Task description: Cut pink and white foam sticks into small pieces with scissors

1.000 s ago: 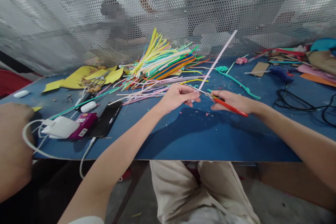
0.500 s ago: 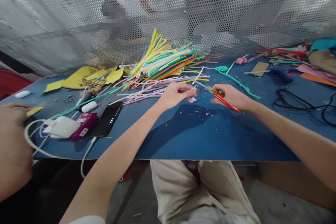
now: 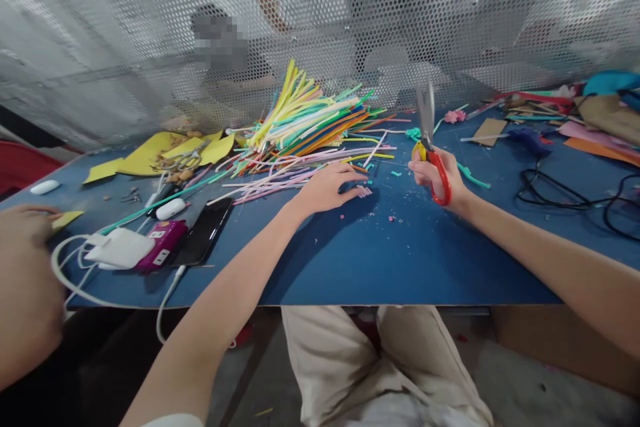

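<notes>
My right hand (image 3: 440, 177) grips red-and-yellow-handled scissors (image 3: 431, 140), blades pointing up, above the blue table (image 3: 380, 253). My left hand (image 3: 327, 188) rests low on the table with fingers bent over small pink cut pieces (image 3: 364, 191). Just beyond it lies a big heap of coloured pipe cleaners (image 3: 310, 123), with pale pink ones spread nearest my fingers.
A phone (image 3: 203, 230), a magenta pack (image 3: 161, 243) and a white charger (image 3: 117, 248) with cable lie at the left. Yellow paper (image 3: 150, 150) sits behind. Black cables (image 3: 565, 193) and craft scraps (image 3: 590, 117) lie at right. Another person's hand (image 3: 23, 280) is at far left. A perforated metal screen backs the table.
The long pink pipe cleaner I held a second ago is cut and down on the table. My right hand has swung the scissors upright. My left hand has dropped onto the cut pieces.
</notes>
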{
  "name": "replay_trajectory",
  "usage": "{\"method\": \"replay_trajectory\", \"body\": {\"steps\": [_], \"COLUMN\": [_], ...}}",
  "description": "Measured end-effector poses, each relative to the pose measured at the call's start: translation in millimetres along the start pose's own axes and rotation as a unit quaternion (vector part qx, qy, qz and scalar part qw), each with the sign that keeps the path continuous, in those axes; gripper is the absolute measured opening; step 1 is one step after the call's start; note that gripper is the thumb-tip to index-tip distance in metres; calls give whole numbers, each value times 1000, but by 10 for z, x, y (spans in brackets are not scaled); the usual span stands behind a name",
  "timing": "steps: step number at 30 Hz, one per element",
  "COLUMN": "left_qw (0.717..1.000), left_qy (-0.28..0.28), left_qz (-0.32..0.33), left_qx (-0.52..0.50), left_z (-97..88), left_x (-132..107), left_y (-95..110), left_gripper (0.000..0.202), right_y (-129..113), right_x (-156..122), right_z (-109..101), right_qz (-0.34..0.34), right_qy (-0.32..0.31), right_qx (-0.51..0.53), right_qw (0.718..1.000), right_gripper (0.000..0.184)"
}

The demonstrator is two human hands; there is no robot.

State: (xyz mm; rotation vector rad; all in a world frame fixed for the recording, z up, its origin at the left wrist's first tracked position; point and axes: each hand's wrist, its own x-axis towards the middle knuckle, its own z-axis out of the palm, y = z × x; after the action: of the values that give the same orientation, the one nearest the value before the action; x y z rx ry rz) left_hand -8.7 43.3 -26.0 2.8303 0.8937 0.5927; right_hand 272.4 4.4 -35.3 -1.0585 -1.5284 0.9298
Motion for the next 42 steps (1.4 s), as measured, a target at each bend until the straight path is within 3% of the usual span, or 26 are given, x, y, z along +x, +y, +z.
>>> {"method": "replay_trajectory", "body": {"steps": [7,12,15,21,29,35,42], "left_qw": [999,998,999,1000,997,996,994], "left_qy": [15,23,18,-15,22,17,28], "left_qz": [-44,-56,-27,17,-63,-86,-106], "left_qx": [8,35,24,3,24,28,29], "left_z": [25,28,26,63,30,21,47], "left_x": [-9,5,7,-22,-55,-66,-87], "left_y": [-51,13,25,-19,-66,-103,-118], "left_gripper": [28,27,25,24,25,24,22], "right_y": [-64,-17,32,139,150,169,199], "right_x": [-46,2,23,26,67,39,44], "right_z": [16,7,14,112,125,119,114], "right_qz": [-40,-6,9,69,94,86,122], "right_qy": [62,62,73,63,50,21,15], "right_qx": [143,248,267,267,264,214,168], "right_qw": [987,967,961,959,959,973,978], "right_gripper": [25,26,25,33,29,21,16]}}
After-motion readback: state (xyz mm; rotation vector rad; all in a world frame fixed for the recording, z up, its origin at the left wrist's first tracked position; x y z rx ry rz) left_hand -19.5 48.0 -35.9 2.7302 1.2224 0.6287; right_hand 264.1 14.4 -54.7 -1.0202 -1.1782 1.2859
